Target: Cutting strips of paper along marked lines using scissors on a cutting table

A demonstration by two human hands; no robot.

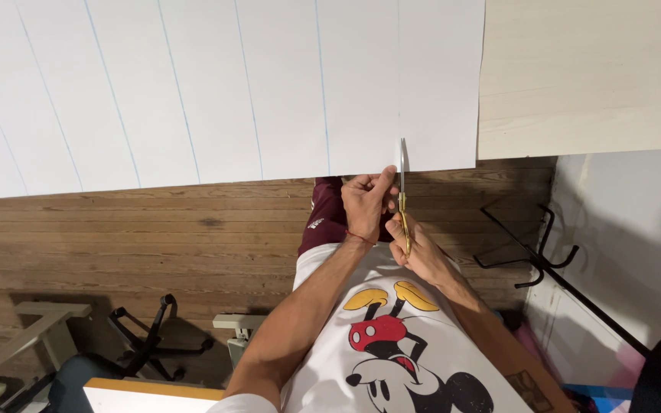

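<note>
Hands, two, bare, meeting at the near edge of a large white sheet.

Left hand (pixel 366 200): a thin red cord at the wrist, fingers closed, thumb and forefinger pinching the near edge of the white paper sheet (pixel 216 84) just left of the cut line.

Right hand (pixel 420 252): clenched around the gold-coloured handles of a pair of scissors (pixel 403 195), just beside the left hand and touching it.

Scissors: silver blades pointing away from the person, tips entering the sheet's near edge along the rightmost pencil line; whether the blades are parted cannot be told.

White paper sheet: lies flat on a pale wooden table (pixel 590 76), overhanging its near edge; ruled with several thin blue-grey parallel lines running away from the viewer, marking strips.

Surroundings: brown plank floor (pixel 154 237) below; black chair base (pixel 147 344) at lower left; black metal stand (pixel 533 256) at right beside a white wall. The person wears a white cartoon-print shirt (pixel 392 344) and dark red shorts (pixel 327 214).
</note>
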